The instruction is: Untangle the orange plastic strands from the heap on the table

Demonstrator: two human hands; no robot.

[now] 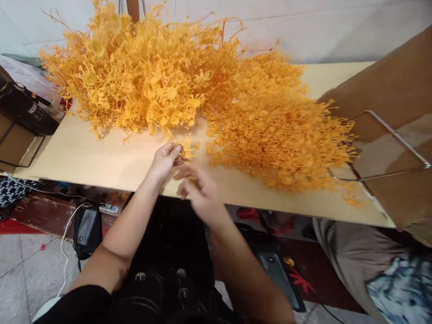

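My left hand (164, 159) is closed in a pinch on a small orange artificial flower sprig (186, 147), held just above the front part of the pale tabletop (97, 157). Close beside it on the right is my right hand (202, 191), with bent fingers smeared by motion; whether anything lies between them I cannot tell. Behind my hands rises a large, loose heap of orange flower sprigs (145, 81). To the right, a second bunch of orange flowers (276, 139) lies flatter, its stems pointing many ways.
A black vacuum bottle (29, 108) lies at the left edge above a cardboard box (15, 146). Cardboard (388, 94) with a metal wire frame (398, 139) borders the right end. Another person's leg (351, 256) shows below right. A white cable (64, 243) hangs at left.
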